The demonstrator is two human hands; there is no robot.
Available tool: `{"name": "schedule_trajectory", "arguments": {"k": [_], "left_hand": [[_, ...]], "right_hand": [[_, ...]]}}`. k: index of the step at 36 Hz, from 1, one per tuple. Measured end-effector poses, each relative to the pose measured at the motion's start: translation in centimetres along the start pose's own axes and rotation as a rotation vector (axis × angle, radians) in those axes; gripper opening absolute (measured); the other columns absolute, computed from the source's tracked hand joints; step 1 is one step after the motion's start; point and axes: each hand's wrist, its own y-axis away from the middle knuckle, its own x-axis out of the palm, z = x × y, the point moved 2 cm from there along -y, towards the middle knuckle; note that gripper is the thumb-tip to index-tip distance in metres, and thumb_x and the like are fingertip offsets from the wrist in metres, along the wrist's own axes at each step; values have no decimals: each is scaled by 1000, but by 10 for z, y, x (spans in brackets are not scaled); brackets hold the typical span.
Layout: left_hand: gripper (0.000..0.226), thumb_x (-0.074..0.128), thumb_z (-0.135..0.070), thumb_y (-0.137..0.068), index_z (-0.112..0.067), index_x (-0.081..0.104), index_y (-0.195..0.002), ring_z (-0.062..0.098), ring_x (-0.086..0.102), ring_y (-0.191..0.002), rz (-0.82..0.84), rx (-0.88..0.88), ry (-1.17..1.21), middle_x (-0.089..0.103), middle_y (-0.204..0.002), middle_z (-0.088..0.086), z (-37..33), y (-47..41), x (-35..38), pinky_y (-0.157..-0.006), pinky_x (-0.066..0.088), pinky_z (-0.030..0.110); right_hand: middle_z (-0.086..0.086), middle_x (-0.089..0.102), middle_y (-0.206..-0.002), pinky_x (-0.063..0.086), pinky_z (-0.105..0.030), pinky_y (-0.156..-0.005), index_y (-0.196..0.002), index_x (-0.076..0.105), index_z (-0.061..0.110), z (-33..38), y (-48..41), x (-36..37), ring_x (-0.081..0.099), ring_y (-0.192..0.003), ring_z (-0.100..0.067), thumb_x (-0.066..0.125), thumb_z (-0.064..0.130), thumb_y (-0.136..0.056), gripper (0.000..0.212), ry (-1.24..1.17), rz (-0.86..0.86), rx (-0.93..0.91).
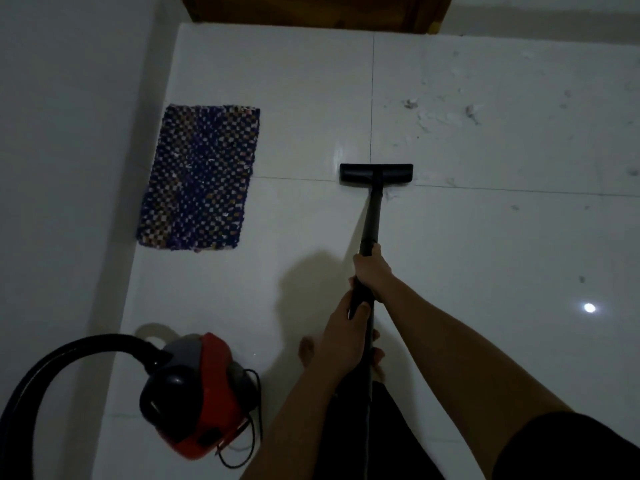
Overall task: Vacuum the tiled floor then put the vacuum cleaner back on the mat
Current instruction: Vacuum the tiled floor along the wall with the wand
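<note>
A black vacuum wand (372, 216) runs from my hands down to a flat black floor nozzle (376, 174) resting on the white tiled floor (485, 244). My right hand (372, 268) grips the wand higher up its length; my left hand (346, 323) grips it just behind. The red and grey vacuum cleaner body (197, 396) sits on the floor at lower left, with its black hose (69, 348) arching off to the left. A blue checkered woven mat (199, 178) lies by the left wall, apart from the vacuum. Dust and dirt specks (440, 114) lie beyond the nozzle.
A white wall (69, 168) bounds the floor on the left. A wooden door (311, 10) stands at the far end. The vacuum's power cord (254, 434) loops beside the body. My bare foot (308, 351) shows under my arms. A light glare (589, 308) marks the right tiles.
</note>
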Motion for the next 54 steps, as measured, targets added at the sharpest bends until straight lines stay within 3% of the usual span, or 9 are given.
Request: {"name": "schedule_trajectory", "arguments": {"k": [5,14,21,25,31,38,43,47,54], "left_hand": [[38,35,-22,-102,-22,37,-139,17,50,-54,12,6,6,52,-77,10,22,16,3,-39,44,20],[36,35,-21,-102,-23,38,-138,9,50,-37,47,39,-26,52,-63,8,51,41,-7,-41,45,22],[34,37,-22,-101,-28,41,-134,19,53,-58,8,41,-124,57,-71,6,75,53,-21,-68,45,40],[38,38,-24,-100,-28,39,-138,44,61,-95,-17,20,-169,59,-117,30,87,60,-27,-83,47,51],[37,38,-25,-101,-27,40,-137,19,56,-63,-3,16,-127,60,-84,11,105,52,-40,-58,49,33],[36,37,-26,-101,-31,37,-137,17,55,-61,-13,32,-157,56,-76,5,96,27,-50,-50,51,28],[43,40,-28,-99,-28,34,-142,42,61,-101,-55,35,-188,60,-114,26,75,5,-46,-90,48,57],[42,39,-27,-100,-26,34,-141,26,55,-72,-57,26,-137,56,-77,6,56,-14,-40,-77,50,50],[40,39,-25,-100,-22,36,-140,17,53,-60,-41,22,-56,54,-79,6,30,-39,-36,-62,46,36]], "right_hand": [[-9,52,-85,34,-13,-27,-153,12,28,-26,11,1,51,-49,-15,38,17,-99,61,45,-10,-7],[-13,54,-94,43,-26,-43,-153,12,29,-63,27,17,54,-51,-18,39,17,-98,62,-12,-11,15],[-15,53,-98,43,-27,-44,-153,11,29,-86,41,33,53,-51,-17,39,17,-98,63,-74,3,34],[-15,52,-96,43,-27,-43,-153,10,30,-99,46,43,52,-52,-17,38,15,-98,64,-102,31,59],[-14,53,-95,41,-25,-43,-153,7,29,-109,43,59,51,-52,-16,38,16,-99,65,-98,46,49],[-15,53,-96,43,-27,-44,-151,10,32,-95,13,71,52,-50,-17,39,16,-99,62,-137,57,45],[-17,50,-94,45,-30,-47,-150,12,32,-72,-11,66,51,-50,-19,40,16,-98,61,-154,71,33],[-18,51,-95,47,-32,-50,-150,11,34,-52,-28,60,52,-51,-19,39,17,-98,62,-130,64,29],[-14,51,-90,48,-30,-50,-151,10,33,-19,-47,50,52,-53,-18,39,17,-99,62,-120,71,30]]}}
